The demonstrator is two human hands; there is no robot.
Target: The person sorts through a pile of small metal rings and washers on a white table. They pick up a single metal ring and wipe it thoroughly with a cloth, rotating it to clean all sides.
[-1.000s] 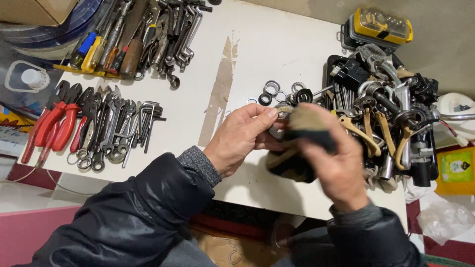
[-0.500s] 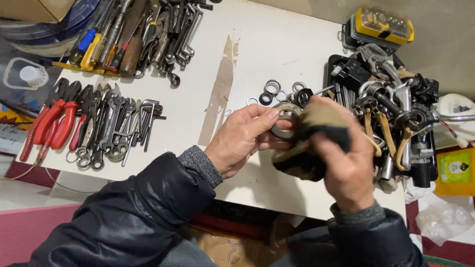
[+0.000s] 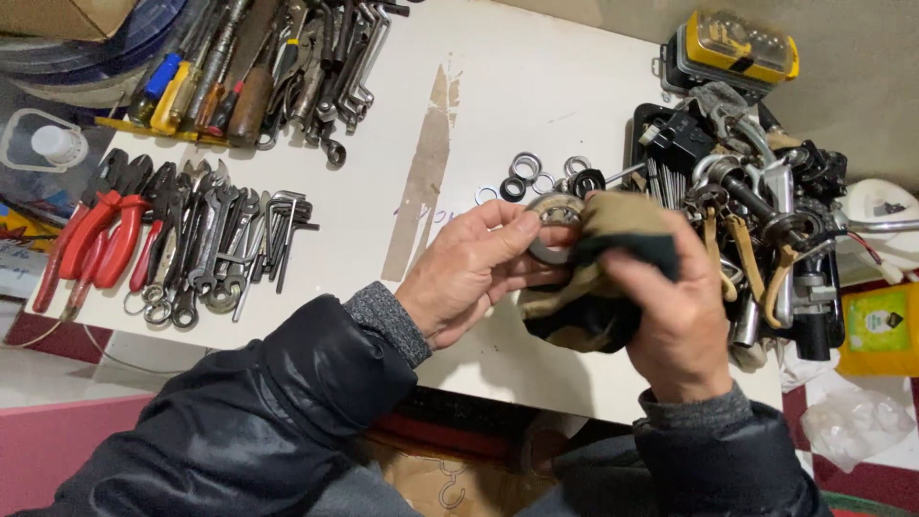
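A round metal ring (image 3: 553,233), grey and dull, is held up above the white worktop (image 3: 517,86), tilted so its open centre faces upward, with its lower rim showing. Pressed against its right side is a crumpled cloth (image 3: 598,278), tan with dark patches, bunched and covering part of the ring.

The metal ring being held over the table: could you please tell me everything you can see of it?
The metal ring is a round, grey steel-looking part with an open centre, possibly a bearing race, though its surface detail is too small to tell. It is held upright above the white table, pinched at its left edge by the left hand. The right hand presses a tan and dark cloth against its right side, hiding that part.
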